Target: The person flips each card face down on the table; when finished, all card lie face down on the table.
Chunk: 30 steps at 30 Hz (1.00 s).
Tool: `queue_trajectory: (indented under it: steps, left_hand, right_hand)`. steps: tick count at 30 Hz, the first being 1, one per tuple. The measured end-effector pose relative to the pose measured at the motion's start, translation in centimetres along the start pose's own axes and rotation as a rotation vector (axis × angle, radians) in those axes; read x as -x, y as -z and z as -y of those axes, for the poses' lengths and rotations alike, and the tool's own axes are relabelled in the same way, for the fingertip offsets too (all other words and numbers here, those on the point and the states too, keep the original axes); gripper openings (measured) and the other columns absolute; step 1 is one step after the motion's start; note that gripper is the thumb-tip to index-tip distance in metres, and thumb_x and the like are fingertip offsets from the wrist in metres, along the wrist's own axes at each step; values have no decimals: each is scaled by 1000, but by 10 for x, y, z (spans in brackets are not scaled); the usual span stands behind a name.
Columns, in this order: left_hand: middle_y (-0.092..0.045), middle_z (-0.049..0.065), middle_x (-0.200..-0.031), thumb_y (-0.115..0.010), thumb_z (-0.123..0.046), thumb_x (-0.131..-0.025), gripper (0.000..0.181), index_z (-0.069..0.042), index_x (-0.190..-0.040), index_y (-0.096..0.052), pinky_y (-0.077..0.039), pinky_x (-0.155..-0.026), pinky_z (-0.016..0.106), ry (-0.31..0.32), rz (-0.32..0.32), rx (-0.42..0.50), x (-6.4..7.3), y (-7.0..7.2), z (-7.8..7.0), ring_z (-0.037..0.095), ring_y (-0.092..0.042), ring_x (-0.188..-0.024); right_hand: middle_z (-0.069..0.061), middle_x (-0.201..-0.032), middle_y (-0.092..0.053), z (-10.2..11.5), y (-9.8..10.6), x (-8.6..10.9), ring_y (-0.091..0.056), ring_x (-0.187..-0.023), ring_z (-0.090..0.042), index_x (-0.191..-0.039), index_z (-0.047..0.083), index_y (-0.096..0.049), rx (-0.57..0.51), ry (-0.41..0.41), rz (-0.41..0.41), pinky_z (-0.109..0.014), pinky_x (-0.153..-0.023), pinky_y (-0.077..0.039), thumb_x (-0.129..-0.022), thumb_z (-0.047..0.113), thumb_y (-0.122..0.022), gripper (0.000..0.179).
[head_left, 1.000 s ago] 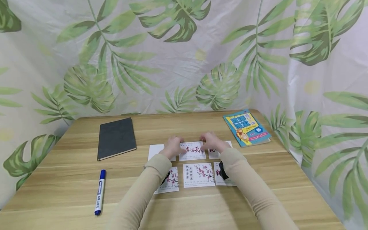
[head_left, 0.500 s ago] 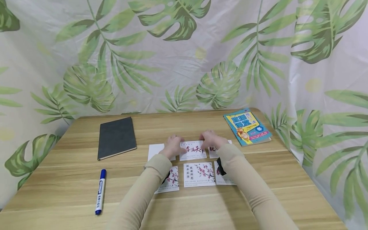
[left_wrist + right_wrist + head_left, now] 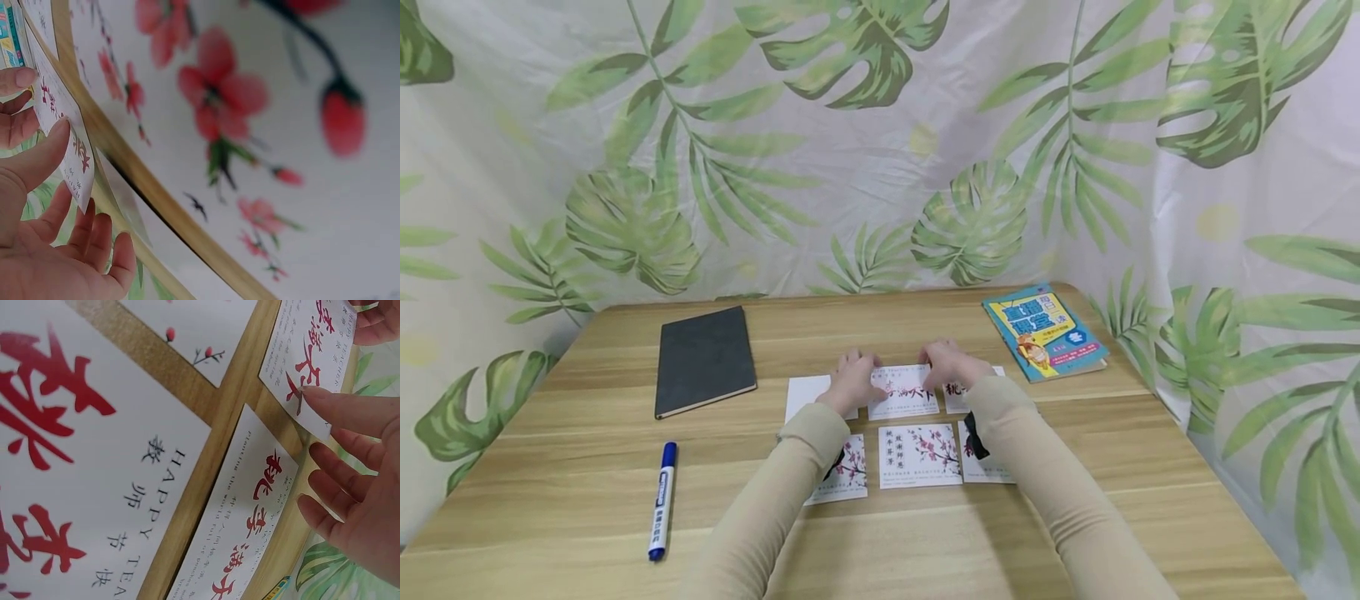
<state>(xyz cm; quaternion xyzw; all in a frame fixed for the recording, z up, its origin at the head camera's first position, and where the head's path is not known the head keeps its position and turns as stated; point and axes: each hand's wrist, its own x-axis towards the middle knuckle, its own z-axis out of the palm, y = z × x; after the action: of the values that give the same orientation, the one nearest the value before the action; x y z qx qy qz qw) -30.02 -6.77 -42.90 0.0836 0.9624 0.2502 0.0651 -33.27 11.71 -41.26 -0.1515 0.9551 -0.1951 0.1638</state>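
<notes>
Both hands hold one white greeting card with red brush characters, in the middle of the back row. My left hand pinches its left edge, thumb on the printed face and fingers behind. The right hand grips the opposite edge likewise. In both wrist views the card stands tilted, its near edge low. Beside it lie a blank white card on the left and a red-lettered card on the right, each partly covered by a hand. A blossom card lies in front.
Further cards in the front row, a blossom one and a red-lettered one, are partly hidden by the sleeves. A black notebook and a blue-capped marker lie left on the wooden table. A colourful book lies back right.
The held card has tilted, its far edge rising slightly and its face looking paler. Both hands stay almost where they were, the right one a touch higher.
</notes>
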Motion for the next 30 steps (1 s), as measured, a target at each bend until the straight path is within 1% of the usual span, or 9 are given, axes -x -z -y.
queue_trajectory:
  steps: [5,11,14,16,19,22,23,26,30]
  left_hand:
    - [-49,19,-124,-78,-14,-74,57,-6,-124,-52,-37,-103,49,-6,-3,47,1,0,-1,37,-45,-118]
    - [-45,22,-127,-77,-3,-72,62,-2,-127,-48,-39,-104,48,-43,-5,164,3,3,-3,38,-46,-120]
    - [-46,23,-129,-76,-1,-72,64,-1,-128,-46,-39,-104,48,-60,-6,215,3,7,-3,37,-46,-121]
    - [-49,23,-127,-73,-1,-74,61,0,-128,-46,-41,-101,47,-68,-8,271,3,11,-3,37,-48,-119]
    - [-52,24,-120,-63,0,-82,49,3,-127,-45,-47,-94,44,-78,-5,410,2,15,1,36,-53,-111]
    - [-53,25,-117,-48,-1,-92,37,5,-128,-44,-50,-89,42,-56,-1,551,1,18,4,36,-56,-106]
    - [-53,25,-116,-43,-2,-94,35,5,-128,-44,-50,-88,42,-49,-3,581,1,18,5,36,-57,-104]
    - [-55,25,-115,-35,-5,-98,34,3,-129,-43,-49,-84,42,-16,-9,628,0,18,6,34,-59,-100]
    - [-56,25,-114,-33,-1,-97,34,4,-130,-42,-49,-73,36,1,-21,661,-2,18,8,29,-60,-92]
  right_hand:
    - [-11,-120,-56,0,-1,0,-44,-115,-28,-119,4,-55,-30,6,-5,-40,-98,-42,-72,7,-74,51]
    - [-12,-118,-56,1,-2,1,-44,-114,-28,-117,4,-55,-26,29,-15,-42,-98,-41,-72,6,-73,49]
    - [-11,-112,-57,2,-2,2,-43,-112,-28,-112,5,-58,-26,36,-24,-42,-97,-40,-71,5,-72,44]
    - [-11,-108,-58,2,-2,3,-43,-109,-27,-107,6,-61,-40,44,-29,-42,-95,-40,-71,3,-71,38]
    - [-12,-103,-60,3,-1,5,-49,-100,-25,-102,5,-63,-74,65,-21,-36,-87,-45,-71,-1,-69,32]
    - [-12,-100,-60,3,-2,5,-53,-88,-21,-102,3,-62,-125,77,5,-28,-74,-50,-73,-4,-66,30]
    - [-12,-99,-59,3,-2,5,-54,-85,-20,-103,2,-62,-140,79,14,-26,-70,-51,-73,-5,-65,30]
    - [-11,-95,-59,1,-4,4,-54,-80,-18,-102,0,-61,-178,86,24,-23,-66,-49,-76,-5,-63,27]
    - [-10,-90,-62,-1,-5,3,-55,-76,-15,-99,-2,-63,-194,112,9,-22,-66,-48,-82,1,-63,17]
